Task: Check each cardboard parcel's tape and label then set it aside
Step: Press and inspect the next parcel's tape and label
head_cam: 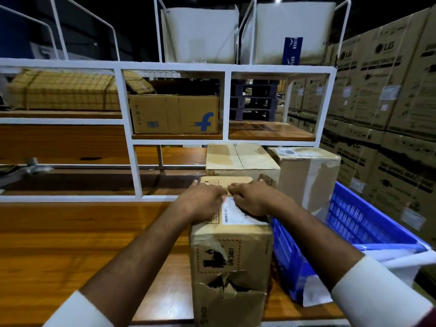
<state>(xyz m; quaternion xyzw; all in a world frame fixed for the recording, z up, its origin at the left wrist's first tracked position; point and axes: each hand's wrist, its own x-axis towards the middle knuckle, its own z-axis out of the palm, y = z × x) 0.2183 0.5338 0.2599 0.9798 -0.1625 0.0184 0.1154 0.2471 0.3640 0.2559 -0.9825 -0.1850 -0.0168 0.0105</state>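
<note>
"UN 3481" reads clearly on the red-hatched hazard mark on the near face of the torn parcel [231, 260], and the white shipping label [238, 214] on its top carries a barcode but print too small to read. Up behind that parcel, a shelf box [174, 114] shows a blue "f" logo. Off to the parcel's right, the stacked cartons [387, 74] say "LG".

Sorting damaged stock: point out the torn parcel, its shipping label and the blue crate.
torn parcel [230, 267]: head view, on its front face near the tear.
shipping label [236, 214]: head view, on its white middle.
blue crate [354, 215]: head view, on its inner far wall.
</note>
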